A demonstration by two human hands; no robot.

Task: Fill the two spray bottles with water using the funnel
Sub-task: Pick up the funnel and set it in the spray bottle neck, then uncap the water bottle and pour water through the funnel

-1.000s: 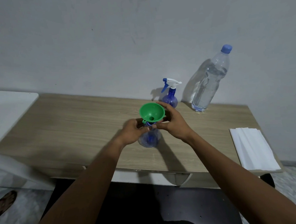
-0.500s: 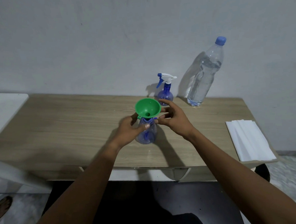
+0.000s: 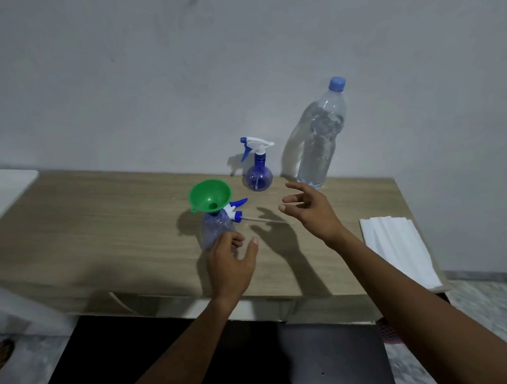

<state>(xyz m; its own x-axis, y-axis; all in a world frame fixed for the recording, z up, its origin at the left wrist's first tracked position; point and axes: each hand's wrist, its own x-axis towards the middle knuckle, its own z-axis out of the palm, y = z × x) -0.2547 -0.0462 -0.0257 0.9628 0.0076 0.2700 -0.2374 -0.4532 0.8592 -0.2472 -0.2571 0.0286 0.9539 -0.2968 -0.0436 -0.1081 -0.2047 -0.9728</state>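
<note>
Both hands are empty. The left hand (image 3: 232,265) is loosely spread just beside the near spray bottle (image 3: 216,229), and the right hand (image 3: 312,212) is spread open near the water bottle (image 3: 320,141). The green funnel (image 3: 210,194) sits in that clear blue bottle's neck, mid-table (image 3: 101,229). Pouring looks next, and the water bottle's cap must come off first.

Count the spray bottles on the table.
2. One translucent blue plastic spray bottle stands mid-table with the green funnel in its neck; the second spray bottle stands at the back, trigger head on.
</note>
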